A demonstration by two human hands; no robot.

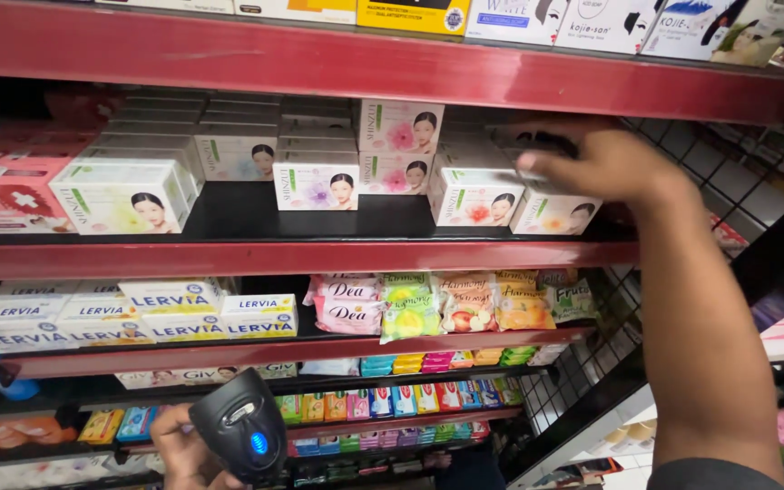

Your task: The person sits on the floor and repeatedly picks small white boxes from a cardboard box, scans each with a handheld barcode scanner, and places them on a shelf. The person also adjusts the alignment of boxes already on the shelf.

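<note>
One head-worn camera faces red shop shelves (319,259) closely, from about middle-shelf height.

Bright, even light; shelf recesses shadowed; hand motion-blurred.

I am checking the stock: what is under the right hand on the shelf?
Under the right hand lie stacked white soap boxes. The box its fingers touch is mostly covered.
</note>
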